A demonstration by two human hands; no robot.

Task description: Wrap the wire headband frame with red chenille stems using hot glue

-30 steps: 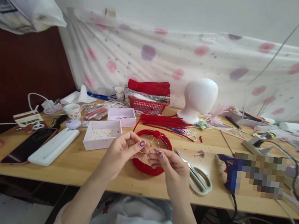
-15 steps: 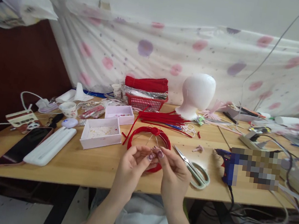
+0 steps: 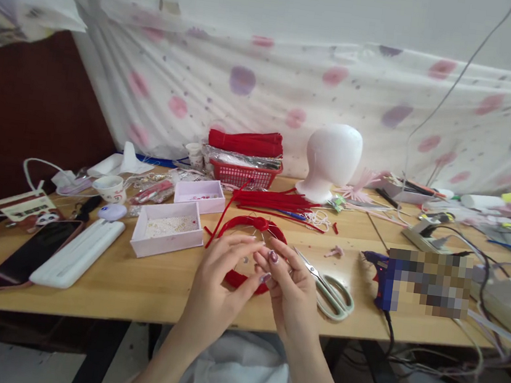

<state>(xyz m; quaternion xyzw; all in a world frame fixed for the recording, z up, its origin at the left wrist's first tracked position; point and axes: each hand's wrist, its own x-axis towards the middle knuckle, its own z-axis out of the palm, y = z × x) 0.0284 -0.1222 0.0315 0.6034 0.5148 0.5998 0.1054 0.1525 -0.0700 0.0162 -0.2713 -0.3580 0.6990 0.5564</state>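
My left hand (image 3: 220, 274) and my right hand (image 3: 289, 279) meet over a red fuzzy ring (image 3: 228, 225) that has a red knot at its far side and thin wires inside it. The right thumb and fingers are pinched together. On the left, the fingers are curled, with their tips close to the right fingertips. Whatever lies between the fingertips is too small and too covered to name. The hands hide the ring's near part. Beside the right hand lie scissors (image 3: 337, 301) with pale green handles, blades pointing away from me.
Left of the ring stand a white box of small beads (image 3: 164, 249) and a second white box (image 3: 201, 197). Behind are red fuzzy stems (image 3: 277, 201), a red basket (image 3: 243, 176) and a white foam head (image 3: 333, 157). A blue glue gun (image 3: 384, 282) with a cord lies right.
My fingers have shifted: the left fingers are more spread and arched, and the right ones pinch closer together. The whole view has moved slightly, so the table things appear further left.
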